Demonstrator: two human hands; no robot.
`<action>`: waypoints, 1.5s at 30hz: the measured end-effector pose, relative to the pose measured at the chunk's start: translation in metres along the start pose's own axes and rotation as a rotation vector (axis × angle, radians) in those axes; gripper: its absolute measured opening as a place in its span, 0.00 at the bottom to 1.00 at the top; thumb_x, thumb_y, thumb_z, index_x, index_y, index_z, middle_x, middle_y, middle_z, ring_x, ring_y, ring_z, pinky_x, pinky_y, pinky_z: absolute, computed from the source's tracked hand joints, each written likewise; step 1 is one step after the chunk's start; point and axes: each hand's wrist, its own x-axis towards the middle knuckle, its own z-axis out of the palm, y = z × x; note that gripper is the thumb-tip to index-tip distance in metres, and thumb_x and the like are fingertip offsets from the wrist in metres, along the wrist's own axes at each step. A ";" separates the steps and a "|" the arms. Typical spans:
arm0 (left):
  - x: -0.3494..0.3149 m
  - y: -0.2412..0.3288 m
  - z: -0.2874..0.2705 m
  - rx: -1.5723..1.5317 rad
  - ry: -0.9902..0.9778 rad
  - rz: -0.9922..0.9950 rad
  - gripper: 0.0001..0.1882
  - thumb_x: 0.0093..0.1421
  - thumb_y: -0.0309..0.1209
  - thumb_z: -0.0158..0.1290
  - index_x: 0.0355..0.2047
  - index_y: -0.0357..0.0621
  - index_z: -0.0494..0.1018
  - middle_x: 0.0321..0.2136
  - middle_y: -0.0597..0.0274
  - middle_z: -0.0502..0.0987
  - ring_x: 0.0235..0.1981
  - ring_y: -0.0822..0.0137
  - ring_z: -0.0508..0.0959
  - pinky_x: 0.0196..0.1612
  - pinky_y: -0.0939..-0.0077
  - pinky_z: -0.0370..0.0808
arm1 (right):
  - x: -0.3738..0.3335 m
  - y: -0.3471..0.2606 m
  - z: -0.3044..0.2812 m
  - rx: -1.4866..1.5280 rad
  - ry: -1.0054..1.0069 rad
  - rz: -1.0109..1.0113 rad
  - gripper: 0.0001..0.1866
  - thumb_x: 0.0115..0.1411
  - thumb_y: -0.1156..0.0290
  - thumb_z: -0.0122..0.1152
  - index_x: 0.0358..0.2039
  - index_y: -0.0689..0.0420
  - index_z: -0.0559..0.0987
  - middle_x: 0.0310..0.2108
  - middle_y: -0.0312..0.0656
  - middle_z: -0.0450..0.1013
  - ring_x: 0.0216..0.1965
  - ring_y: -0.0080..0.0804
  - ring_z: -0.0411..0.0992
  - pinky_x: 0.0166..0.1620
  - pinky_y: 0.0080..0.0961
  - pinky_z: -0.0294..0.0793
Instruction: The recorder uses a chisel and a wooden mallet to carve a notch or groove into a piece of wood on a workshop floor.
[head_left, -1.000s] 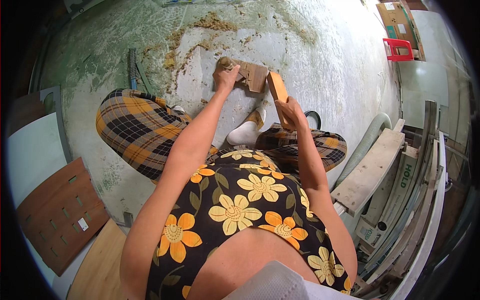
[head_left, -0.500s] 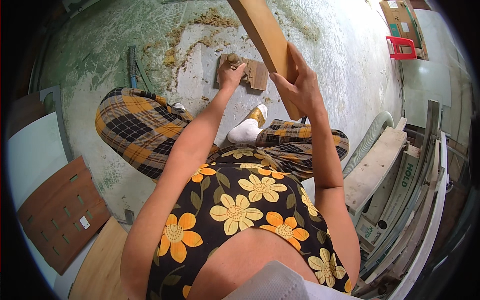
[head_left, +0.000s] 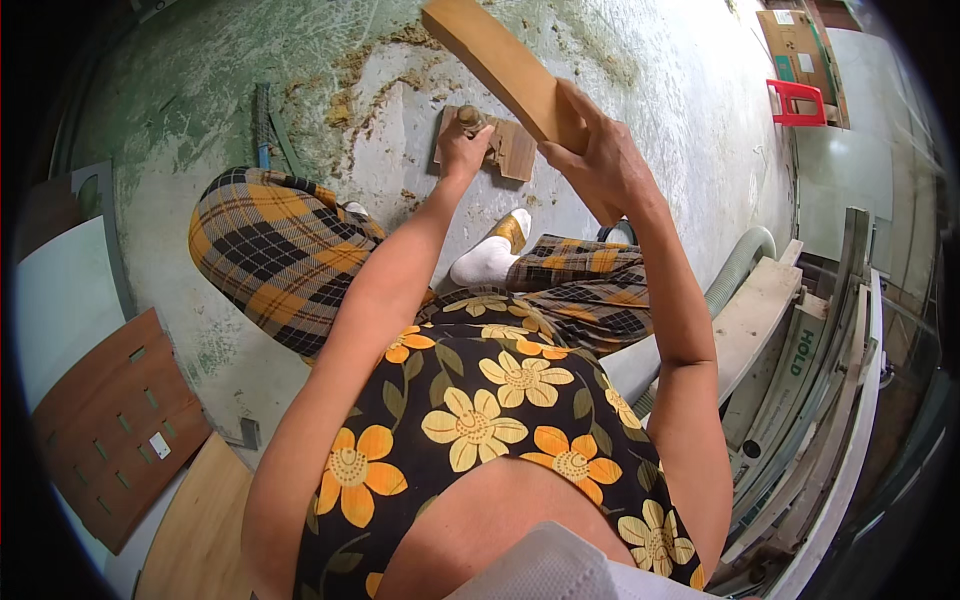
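The concrete floor (head_left: 650,110) was dusty, with sawdust at 12 o'clock. The long wooden plank (head_left: 500,65) was raised, slanting toward 11 o'clock, and the right hand (head_left: 600,165) was wrapped firmly around its lower end. The small wooden board (head_left: 515,150) lay flat on the floor. The left hand (head_left: 462,148) pressed on it, fingers closed around a small rounded object (head_left: 469,118).

Wooden bar (head_left: 505,68) above small board (head_left: 510,148) on floor (head_left: 690,120)
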 end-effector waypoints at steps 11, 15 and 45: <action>-0.001 -0.001 0.004 -0.007 0.052 0.061 0.18 0.48 0.32 0.65 0.38 0.39 0.75 0.32 0.48 0.80 0.36 0.48 0.81 0.39 0.60 0.77 | 0.008 0.004 0.015 -0.032 -0.062 -0.079 0.43 0.50 0.62 0.69 0.66 0.53 0.62 0.41 0.56 0.78 0.40 0.44 0.80 0.44 0.38 0.80; -0.002 0.001 -0.001 0.000 0.037 0.055 0.19 0.48 0.33 0.65 0.38 0.39 0.74 0.31 0.48 0.80 0.35 0.47 0.81 0.38 0.60 0.77 | 0.000 -0.001 0.012 0.254 0.037 -0.178 0.42 0.51 0.67 0.68 0.66 0.53 0.63 0.43 0.57 0.77 0.42 0.39 0.79 0.45 0.37 0.79; -0.008 0.012 0.006 -0.213 -0.030 0.072 0.17 0.51 0.31 0.63 0.40 0.38 0.75 0.35 0.48 0.81 0.38 0.53 0.82 0.40 0.65 0.77 | -0.006 0.043 0.051 0.071 -0.019 -0.034 0.40 0.48 0.67 0.69 0.63 0.55 0.67 0.43 0.56 0.78 0.44 0.40 0.78 0.48 0.30 0.77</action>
